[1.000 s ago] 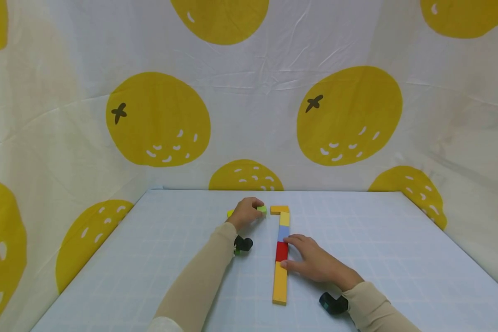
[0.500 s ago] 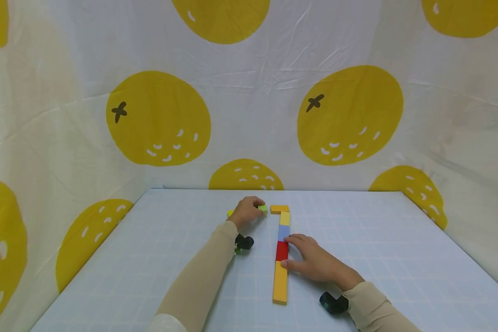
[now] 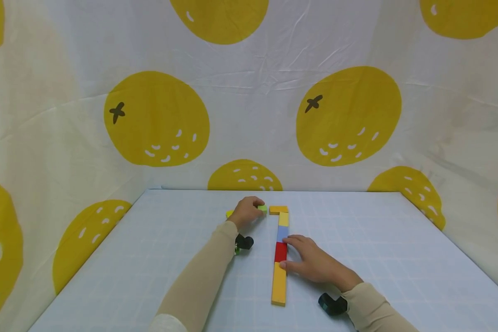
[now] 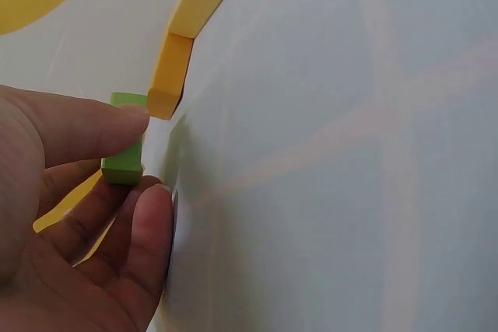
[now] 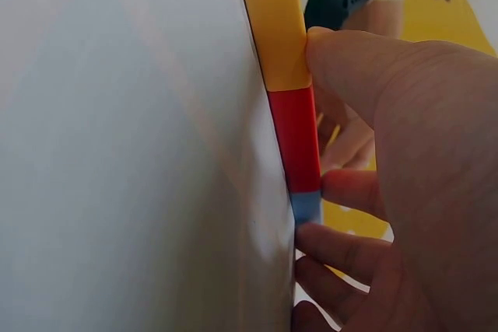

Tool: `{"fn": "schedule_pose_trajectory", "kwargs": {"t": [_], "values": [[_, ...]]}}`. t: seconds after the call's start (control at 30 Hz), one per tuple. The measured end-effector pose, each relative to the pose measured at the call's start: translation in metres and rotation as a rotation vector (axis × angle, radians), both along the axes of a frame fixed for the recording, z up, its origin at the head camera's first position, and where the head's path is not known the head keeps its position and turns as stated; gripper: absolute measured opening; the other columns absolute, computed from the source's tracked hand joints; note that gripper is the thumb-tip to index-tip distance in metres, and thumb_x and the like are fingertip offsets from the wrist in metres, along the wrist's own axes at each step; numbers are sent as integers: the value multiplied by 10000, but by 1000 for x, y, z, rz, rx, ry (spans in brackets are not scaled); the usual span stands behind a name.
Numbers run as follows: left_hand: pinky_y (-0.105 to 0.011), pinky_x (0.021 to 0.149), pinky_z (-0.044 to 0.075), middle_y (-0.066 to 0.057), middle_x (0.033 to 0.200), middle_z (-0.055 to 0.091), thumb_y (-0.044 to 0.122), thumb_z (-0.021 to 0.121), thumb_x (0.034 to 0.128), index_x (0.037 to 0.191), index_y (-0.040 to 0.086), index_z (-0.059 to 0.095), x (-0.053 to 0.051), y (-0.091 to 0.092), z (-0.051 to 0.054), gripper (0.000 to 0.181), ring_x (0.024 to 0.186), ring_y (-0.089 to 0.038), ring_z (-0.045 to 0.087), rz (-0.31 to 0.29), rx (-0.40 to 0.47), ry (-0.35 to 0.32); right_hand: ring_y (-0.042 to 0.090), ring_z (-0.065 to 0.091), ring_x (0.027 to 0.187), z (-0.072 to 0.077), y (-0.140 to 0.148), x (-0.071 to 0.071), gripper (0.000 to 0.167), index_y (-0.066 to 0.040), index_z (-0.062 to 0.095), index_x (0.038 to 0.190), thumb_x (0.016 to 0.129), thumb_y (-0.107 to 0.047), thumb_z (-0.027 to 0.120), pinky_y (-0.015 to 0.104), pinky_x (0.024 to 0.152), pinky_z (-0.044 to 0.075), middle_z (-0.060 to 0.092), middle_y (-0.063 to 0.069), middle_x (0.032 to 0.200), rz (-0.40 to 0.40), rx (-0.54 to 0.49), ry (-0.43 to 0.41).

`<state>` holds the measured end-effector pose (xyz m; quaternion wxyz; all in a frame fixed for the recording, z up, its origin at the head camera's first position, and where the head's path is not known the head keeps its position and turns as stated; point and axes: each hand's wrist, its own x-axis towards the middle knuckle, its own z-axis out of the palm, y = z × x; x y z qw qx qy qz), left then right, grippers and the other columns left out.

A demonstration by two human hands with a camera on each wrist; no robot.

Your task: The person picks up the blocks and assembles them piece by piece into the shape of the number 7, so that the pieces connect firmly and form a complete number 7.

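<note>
My left hand (image 3: 246, 213) pinches a small green block (image 4: 122, 167) between thumb and fingers, near the far end of a row of blocks. That row runs away from me: a long orange block (image 3: 279, 288), a red block (image 3: 280, 252), a blue block (image 3: 282, 234) and a pale yellow block (image 3: 283, 219). Another orange block (image 3: 278, 210) lies crosswise at its far end, pointing left, with a small gap before the green one. From the right side, my right hand (image 3: 317, 263) touches the row, thumb at the long orange block and fingertips by the blue block.
A bright yellow piece (image 3: 229, 213) shows partly behind the left hand. The table (image 3: 377, 249) has a pale checked cover. Behind it hangs a white cloth (image 3: 253, 115) with large yellow fruit prints. Dark wrist devices sit under both forearms.
</note>
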<state>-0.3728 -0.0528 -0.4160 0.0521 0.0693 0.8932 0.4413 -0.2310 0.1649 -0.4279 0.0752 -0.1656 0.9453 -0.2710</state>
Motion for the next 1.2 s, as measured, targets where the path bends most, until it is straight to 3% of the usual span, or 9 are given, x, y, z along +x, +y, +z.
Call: {"fn": "schedule_pose_trajectory", "kwargs": {"t": [0.33,0.77,1.2], "values": [[-419,979,477,-31,1112,628,143,728,911,1218,123,689,3,3,2,310,1029,-253,545,-11,11,16,291,396,1360,3,-1,4,761,-191,517,1461,835,-561,744,559,1037,435,449,74,1494,0,8,11],[-401,949,484,-28,1078,630,140,740,901,1214,115,695,-2,1,-2,317,1004,-241,549,-18,-1,33,285,393,1365,-1,-1,1,777,-213,513,1466,820,-574,750,554,1012,460,448,67,1493,-5,12,13],[-414,989,470,-46,1142,651,128,728,899,1194,110,712,-1,5,0,296,1036,-241,561,-20,-60,60,295,391,1369,1,0,2,768,-198,512,1467,834,-565,744,563,1045,425,447,71,1498,7,2,19]]}}
